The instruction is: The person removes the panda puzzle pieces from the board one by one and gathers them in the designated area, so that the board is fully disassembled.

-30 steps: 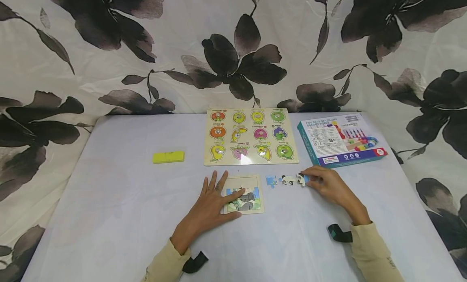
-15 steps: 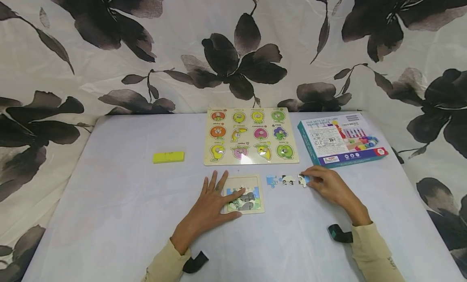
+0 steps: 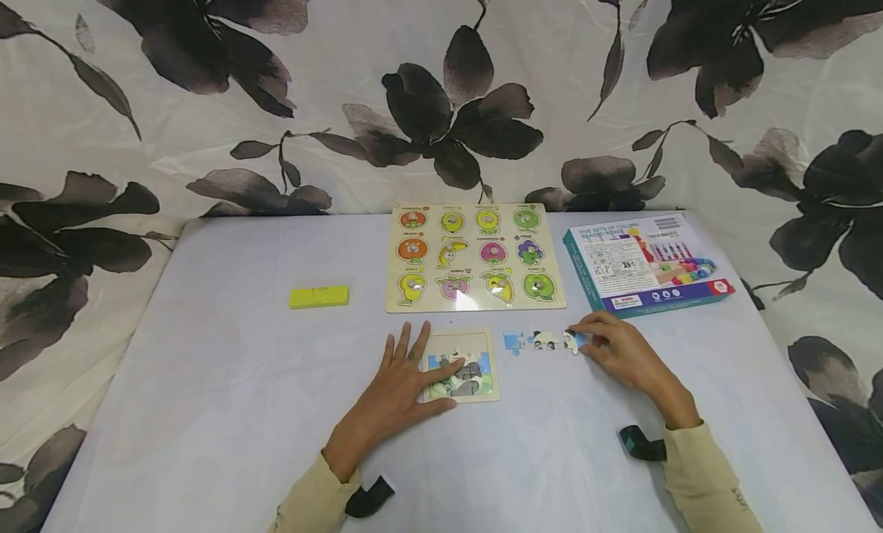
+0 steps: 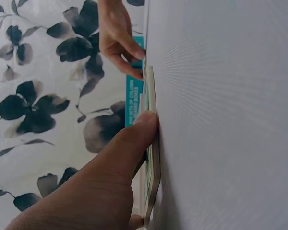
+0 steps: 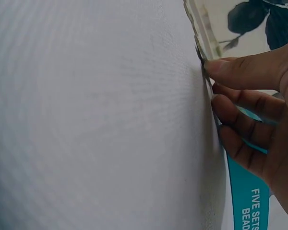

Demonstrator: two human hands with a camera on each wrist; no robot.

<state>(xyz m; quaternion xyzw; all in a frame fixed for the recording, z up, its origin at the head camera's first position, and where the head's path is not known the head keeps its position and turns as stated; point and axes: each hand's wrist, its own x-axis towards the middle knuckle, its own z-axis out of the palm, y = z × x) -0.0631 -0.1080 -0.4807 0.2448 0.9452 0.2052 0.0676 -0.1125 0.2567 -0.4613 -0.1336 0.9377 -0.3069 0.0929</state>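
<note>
My left hand (image 3: 393,387) lies with fingers spread over the left side of a small square puzzle tray (image 3: 476,338); its index finger reaches across the picture. In the left wrist view the thumb (image 4: 144,127) rests on the tray's edge (image 4: 155,177). Part of the assembled grey, green and blue picture is hidden under the hand. To the right, my right hand (image 3: 624,353) pinches a black, white and blue jigsaw piece (image 3: 571,342) at the table surface. Beside it lie a panda-face piece (image 3: 544,340) and a light blue piece (image 3: 513,342), in a row toward the tray.
A wooden fruit puzzle board (image 3: 474,272) lies behind the tray. At the back right is a teal and white box (image 3: 648,264), close beyond my right hand. A yellow block (image 3: 319,297) sits at the left. Floral cloth (image 3: 441,134) hangs behind the white-covered table (image 3: 207,395).
The pinched jigsaw piece has shifted very slightly right, away from the panda-face piece, and turned a little. My left hand stays in place on the tray.
</note>
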